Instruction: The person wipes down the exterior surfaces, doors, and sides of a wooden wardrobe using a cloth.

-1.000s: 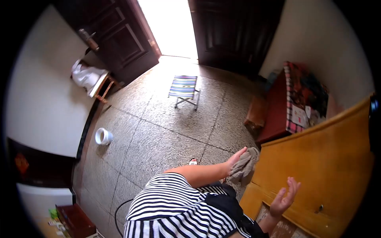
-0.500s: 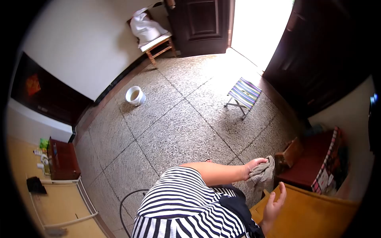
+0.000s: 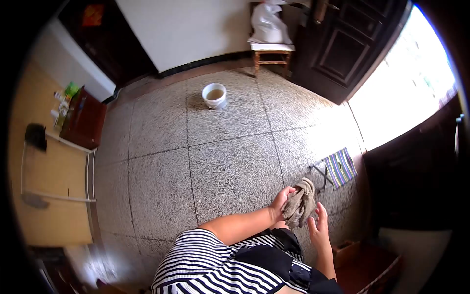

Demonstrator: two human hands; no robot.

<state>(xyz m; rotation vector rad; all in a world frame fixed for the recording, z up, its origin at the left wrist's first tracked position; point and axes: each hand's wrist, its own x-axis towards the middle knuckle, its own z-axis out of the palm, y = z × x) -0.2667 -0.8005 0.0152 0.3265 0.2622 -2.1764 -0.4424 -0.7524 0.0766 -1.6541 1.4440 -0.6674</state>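
Note:
My left hand (image 3: 281, 204) grips a crumpled grey-brown rag (image 3: 299, 205) in front of my body, the cloth bunched up beyond the fingers. Close to the rag's right side is my right hand (image 3: 319, 226), its fingers apart and holding nothing. Whether its fingertips brush the cloth I cannot tell. A folding stool (image 3: 340, 169) with a striped fabric seat stands just beyond the rag on the right.
On the speckled tile floor (image 3: 230, 171) stands a white bucket (image 3: 214, 96) with murky liquid in it. A wooden chair (image 3: 271, 47) bearing a white bag (image 3: 269, 24) is by the open dark door (image 3: 345, 46). To the left is a reddish-brown box (image 3: 85, 120).
My view has swung right, bringing the open doorway further into the frame's right side. The rag, still in my left hand, has come closer to my right hand, which stays open.

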